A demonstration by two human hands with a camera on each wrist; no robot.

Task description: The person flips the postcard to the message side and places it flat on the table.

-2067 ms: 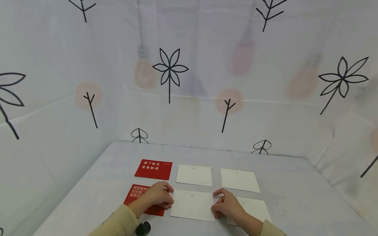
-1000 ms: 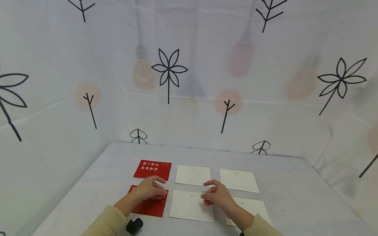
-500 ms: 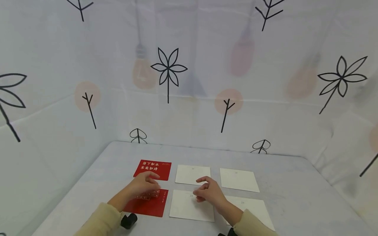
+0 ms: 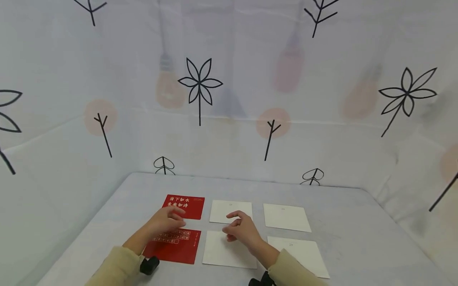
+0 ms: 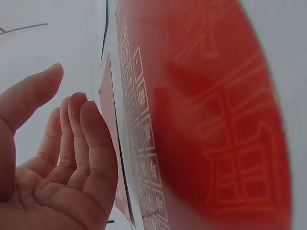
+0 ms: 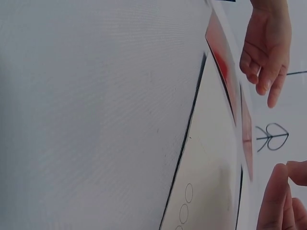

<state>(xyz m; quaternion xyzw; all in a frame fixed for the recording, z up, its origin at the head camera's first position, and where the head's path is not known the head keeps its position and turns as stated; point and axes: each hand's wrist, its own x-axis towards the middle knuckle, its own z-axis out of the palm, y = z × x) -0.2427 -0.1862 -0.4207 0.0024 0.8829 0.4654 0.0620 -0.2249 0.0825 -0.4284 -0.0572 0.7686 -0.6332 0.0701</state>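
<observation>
My left hand (image 4: 166, 221) hovers over the front-left red card (image 4: 173, 252), which carries rows of small boxed characters. Its fingers are loosely bent with nothing between them, and the palm shows in the left wrist view beside the red card (image 5: 220, 96). My right hand (image 4: 245, 232) is above the front-middle white card (image 4: 225, 256), apart from it. Loosely curled, it holds nothing; in the right wrist view its fingers (image 6: 273, 201) show at the lower right. Behind lie a red card (image 4: 195, 208) with white characters and a white card (image 4: 223, 208), each partly covered by a hand.
Two more white cards, one behind (image 4: 287, 217) and one in front (image 4: 304, 256), lie at the right. All the cards form two rows on a white-covered table (image 4: 358, 230). A patterned white curtain (image 4: 229, 151) encloses the back and sides. Black wrist devices (image 4: 149, 265) show below the sleeves.
Both hands, earlier at the side edges of the front-middle white card, have come off it and shifted left and upward. The cards keep their places; the head view has turned slightly.
</observation>
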